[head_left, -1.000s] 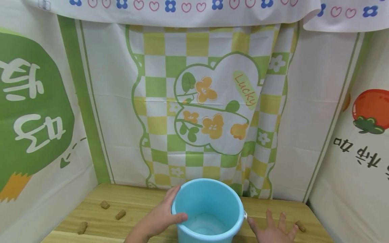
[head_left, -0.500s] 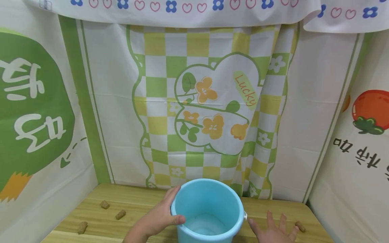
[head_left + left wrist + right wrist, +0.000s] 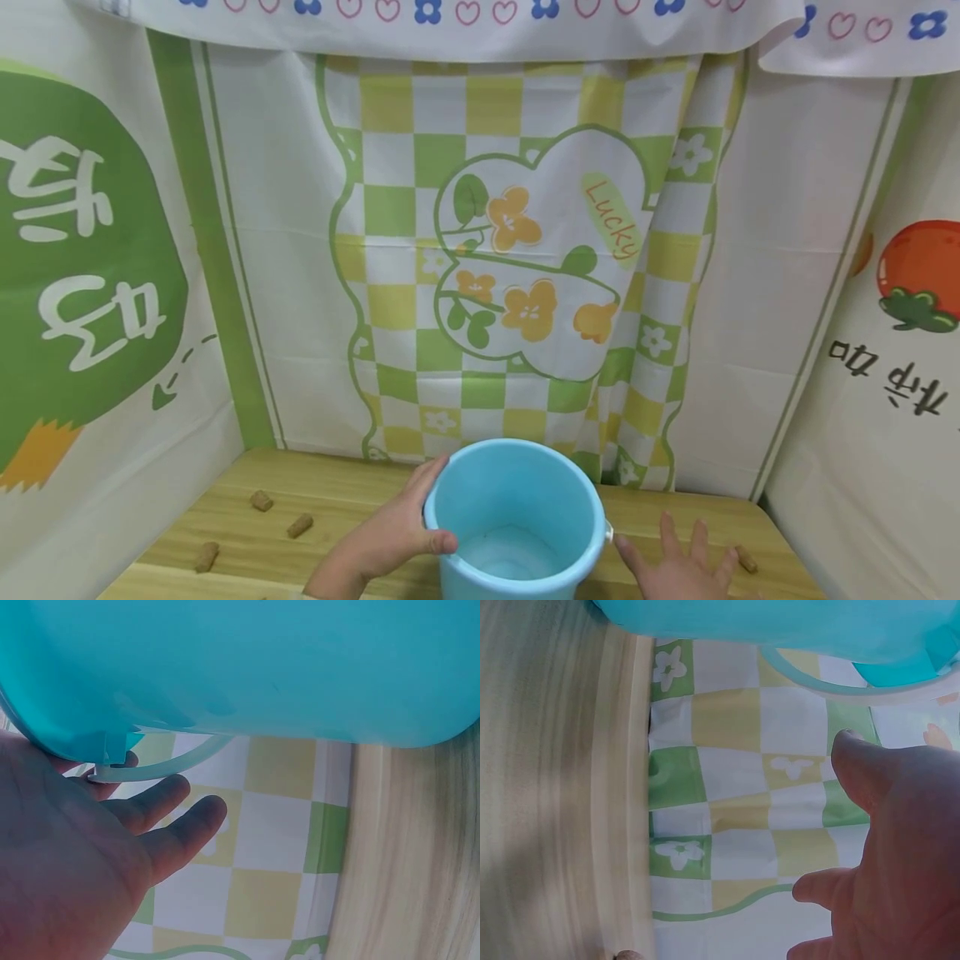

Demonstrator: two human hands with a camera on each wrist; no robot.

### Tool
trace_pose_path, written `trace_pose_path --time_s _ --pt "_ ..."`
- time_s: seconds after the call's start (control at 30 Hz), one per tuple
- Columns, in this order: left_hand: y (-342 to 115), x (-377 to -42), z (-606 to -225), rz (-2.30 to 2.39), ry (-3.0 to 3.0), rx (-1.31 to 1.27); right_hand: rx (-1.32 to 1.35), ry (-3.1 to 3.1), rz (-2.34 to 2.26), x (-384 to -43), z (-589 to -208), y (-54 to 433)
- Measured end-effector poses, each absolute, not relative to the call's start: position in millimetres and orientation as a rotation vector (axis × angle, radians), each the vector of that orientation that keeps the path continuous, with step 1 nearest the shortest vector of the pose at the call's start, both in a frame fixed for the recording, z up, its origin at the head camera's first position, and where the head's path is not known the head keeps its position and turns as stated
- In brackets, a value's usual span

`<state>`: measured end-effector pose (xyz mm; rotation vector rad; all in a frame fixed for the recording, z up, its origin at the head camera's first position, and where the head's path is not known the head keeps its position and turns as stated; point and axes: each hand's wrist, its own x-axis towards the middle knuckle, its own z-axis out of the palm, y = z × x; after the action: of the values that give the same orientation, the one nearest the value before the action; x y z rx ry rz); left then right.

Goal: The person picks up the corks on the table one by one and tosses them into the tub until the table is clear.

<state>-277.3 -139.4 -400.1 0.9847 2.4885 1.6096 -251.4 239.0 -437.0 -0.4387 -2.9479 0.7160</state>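
Observation:
A light blue plastic bucket [image 3: 517, 508] stands upright on the wooden table, its open top facing me and nothing large inside. My left hand [image 3: 393, 533] holds its left rim, thumb over the edge and fingers along the outside. In the left wrist view, the left hand's fingers [image 3: 184, 836] reach past the white handle [image 3: 161, 771] where it joins the bucket. To the bucket's right, my right hand [image 3: 675, 567] is spread, fingers apart and holding nothing. Its thumb lies close to the handle's white end; whether they touch I cannot tell from the head view.
Several small brown cork-like pieces lie on the table [image 3: 330, 475]: one piece [image 3: 300, 525] and others are left of the bucket, and another piece [image 3: 746, 558] is beside my right fingers. A checkered cloth [image 3: 517, 400] hangs behind, with printed fabric walls on both sides.
The head view has shifted slightly. Both hands and the bucket keep nearly the same places relative to each other.

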Motion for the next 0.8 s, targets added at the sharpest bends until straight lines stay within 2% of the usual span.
trace_pose_path --time_s 0.27,0.8 --pt "-139.1 -276.4 -397.1 1.598 2.492 0.978 -0.451 -2.976 0.566 -256.4 -424.3 246.2" --pt "-142.2 -278.6 -398.6 1.575 2.507 0.985 -0.149 -2.993 0.6 -255.8 -401.3 280.8"
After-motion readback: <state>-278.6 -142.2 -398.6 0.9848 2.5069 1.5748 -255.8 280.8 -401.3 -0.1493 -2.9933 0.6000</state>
